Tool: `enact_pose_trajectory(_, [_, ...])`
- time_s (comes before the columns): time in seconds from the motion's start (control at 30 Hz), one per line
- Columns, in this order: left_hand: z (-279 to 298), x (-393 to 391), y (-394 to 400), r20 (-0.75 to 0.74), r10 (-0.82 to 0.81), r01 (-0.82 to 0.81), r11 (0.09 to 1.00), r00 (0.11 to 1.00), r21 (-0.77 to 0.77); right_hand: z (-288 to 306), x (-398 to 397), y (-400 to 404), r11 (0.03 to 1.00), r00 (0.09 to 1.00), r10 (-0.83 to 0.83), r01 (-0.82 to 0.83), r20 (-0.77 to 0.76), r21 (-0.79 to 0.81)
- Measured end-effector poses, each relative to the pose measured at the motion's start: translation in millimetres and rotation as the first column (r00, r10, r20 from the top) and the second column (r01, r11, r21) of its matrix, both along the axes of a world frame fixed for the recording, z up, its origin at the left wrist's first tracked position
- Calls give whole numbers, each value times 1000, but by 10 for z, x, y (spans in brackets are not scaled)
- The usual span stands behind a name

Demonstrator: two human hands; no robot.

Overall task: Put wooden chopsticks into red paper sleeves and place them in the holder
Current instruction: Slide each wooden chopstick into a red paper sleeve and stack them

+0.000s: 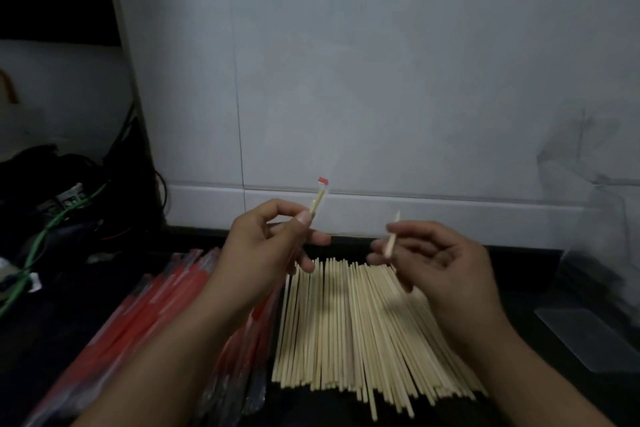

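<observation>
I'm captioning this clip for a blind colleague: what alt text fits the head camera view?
Two raised hands: the left hand pinches a chopstick in a red-tipped sleeve, and the right hand pinches a bare chopstick. Below lie loose wooden chopsticks beside red paper sleeves on a dark counter, before a white tiled wall.

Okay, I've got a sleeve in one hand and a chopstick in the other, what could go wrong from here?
1. The left hand pinches the sleeved chopstick near its top, so the flimsy sleeve mouth may buckle.
2. The right hand holds the loose chopstick lightly by the fingertips; it could slip.
3. Both hands hang over the chopstick pile; a drop could scatter it.
</observation>
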State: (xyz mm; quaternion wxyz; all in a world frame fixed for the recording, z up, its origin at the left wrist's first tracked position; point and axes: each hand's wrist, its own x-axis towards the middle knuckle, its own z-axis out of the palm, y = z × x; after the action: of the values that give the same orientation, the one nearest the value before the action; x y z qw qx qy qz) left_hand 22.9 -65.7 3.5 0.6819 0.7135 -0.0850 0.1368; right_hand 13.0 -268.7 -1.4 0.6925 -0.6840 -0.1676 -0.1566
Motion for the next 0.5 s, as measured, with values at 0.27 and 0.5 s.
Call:
enact_pose_trajectory(0.27, [-89, 8, 31, -48, -116, 124, 969, 992, 216, 32, 171, -234, 844, 960, -257, 277, -107, 459])
enact_pose_trajectory(0.5, [-151, 41, 61, -64, -131, 145, 938, 989, 314, 20, 223, -293, 793, 954, -270, 298, -133, 532])
